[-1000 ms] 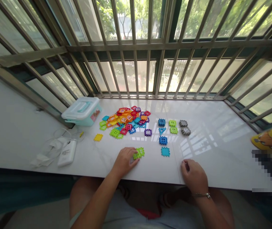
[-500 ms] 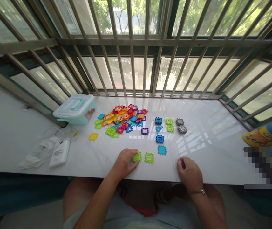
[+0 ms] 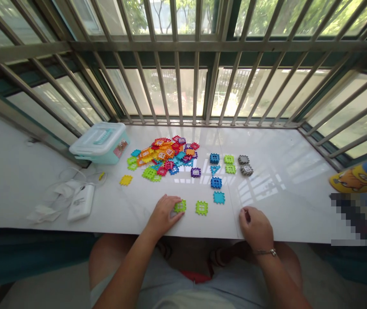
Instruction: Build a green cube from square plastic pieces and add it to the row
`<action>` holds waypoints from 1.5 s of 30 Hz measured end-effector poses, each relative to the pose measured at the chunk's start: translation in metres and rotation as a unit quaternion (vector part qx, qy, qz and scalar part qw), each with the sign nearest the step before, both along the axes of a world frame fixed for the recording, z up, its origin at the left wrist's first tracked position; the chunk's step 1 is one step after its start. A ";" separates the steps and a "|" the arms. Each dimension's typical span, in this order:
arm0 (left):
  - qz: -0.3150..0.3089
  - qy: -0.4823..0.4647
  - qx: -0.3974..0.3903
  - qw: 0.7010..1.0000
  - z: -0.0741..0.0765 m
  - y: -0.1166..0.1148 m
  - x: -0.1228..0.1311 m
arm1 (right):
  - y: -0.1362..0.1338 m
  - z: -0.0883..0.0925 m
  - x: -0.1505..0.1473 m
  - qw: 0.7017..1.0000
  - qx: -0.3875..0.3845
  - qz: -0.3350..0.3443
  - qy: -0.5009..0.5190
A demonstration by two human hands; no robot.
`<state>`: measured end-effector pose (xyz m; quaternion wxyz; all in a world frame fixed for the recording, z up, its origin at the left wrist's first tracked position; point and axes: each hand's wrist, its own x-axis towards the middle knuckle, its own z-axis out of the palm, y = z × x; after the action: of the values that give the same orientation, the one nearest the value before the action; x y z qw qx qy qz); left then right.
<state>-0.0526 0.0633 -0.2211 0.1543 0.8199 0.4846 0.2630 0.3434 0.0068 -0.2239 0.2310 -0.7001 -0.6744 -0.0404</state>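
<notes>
Since the earlier frame, the left hand (image 3: 165,213) has moved left, gripping a lime-green toothed plastic square (image 3: 181,206), farther from a lime-green windowed plastic square (image 3: 202,208) — both near the front edge of the glossy white tabletop (image 3: 280,189). The right hand (image 3: 257,226) rests loosely curled; whether it holds anything, I cannot tell. Blue plastic squares (image 3: 215,159), green plastic squares (image 3: 230,169) and grey plastic squares (image 3: 247,170) already lie grouped by colour — the multicoloured plastic heap (image 3: 166,152) remains mixed.
</notes>
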 end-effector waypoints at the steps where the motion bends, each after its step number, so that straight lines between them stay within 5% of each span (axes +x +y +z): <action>1: -0.003 -0.005 0.005 1.000 0.000 -0.001 0.000 | 0.000 0.000 0.000 1.000 0.000 0.001 0.000; 6: 0.010 -0.024 0.015 1.000 0.001 -0.006 0.000 | 0.000 0.001 0.000 1.000 -0.001 0.002 -0.003; 18: 0.228 0.060 0.084 0.968 -0.007 -0.001 0.005 | 0.000 -0.002 0.002 1.000 0.008 0.007 -0.006; 29: 0.006 -0.031 0.051 0.998 0.006 -0.014 0.002 | -0.001 -0.001 0.003 0.999 0.022 0.024 -0.010; 38: -0.001 -0.042 0.037 0.998 0.013 -0.008 0.005 | 0.009 0.007 -0.066 0.967 -0.028 0.250 0.047; 45: 0.000 -0.030 0.020 0.999 0.015 -0.008 0.004 | 0.033 0.009 -0.102 0.968 -0.061 0.230 0.074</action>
<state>-0.0482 0.0555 -0.2064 0.1521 0.8147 0.4742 0.2971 0.2410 0.0394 -0.2150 0.2404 -0.5402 -0.7994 0.1069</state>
